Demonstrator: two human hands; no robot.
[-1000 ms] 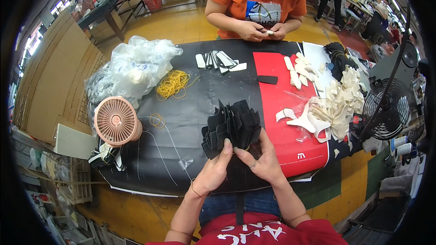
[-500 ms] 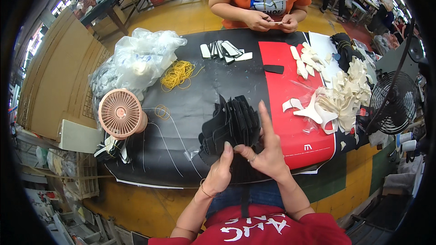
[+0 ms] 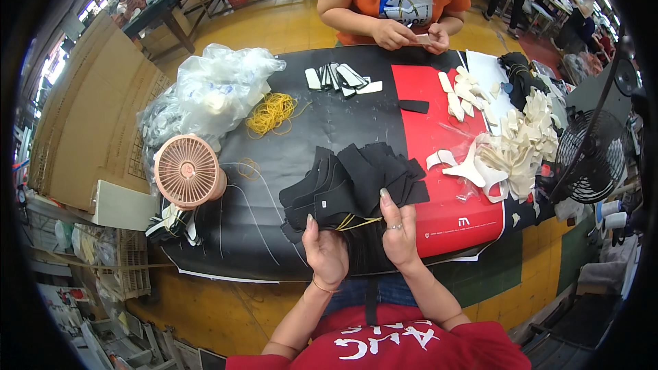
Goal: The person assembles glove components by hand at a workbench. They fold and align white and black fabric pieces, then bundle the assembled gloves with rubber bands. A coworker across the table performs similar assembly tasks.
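Observation:
A fanned stack of black fabric pieces [image 3: 356, 181] lies near the front edge of the black and red table cover [image 3: 274, 130]. My left hand [image 3: 323, 250] grips its lower left end. My right hand [image 3: 399, 233] holds its lower right end, thumb on top. A yellow rubber band [image 3: 353, 222] shows between my hands, under the stack.
A pink fan [image 3: 188, 171] stands at the left, with clear plastic bags [image 3: 212, 92] and a heap of yellow rubber bands [image 3: 271, 111] behind it. Cream cut pieces [image 3: 521, 140] pile up at the right beside a black fan [image 3: 588, 164]. Across the table, a person in orange handles a small piece [image 3: 419, 39].
The black stack has spread out flatter and wider on the table. My right hand's raised finger has come down onto the stack, and both hands have shifted a little toward me.

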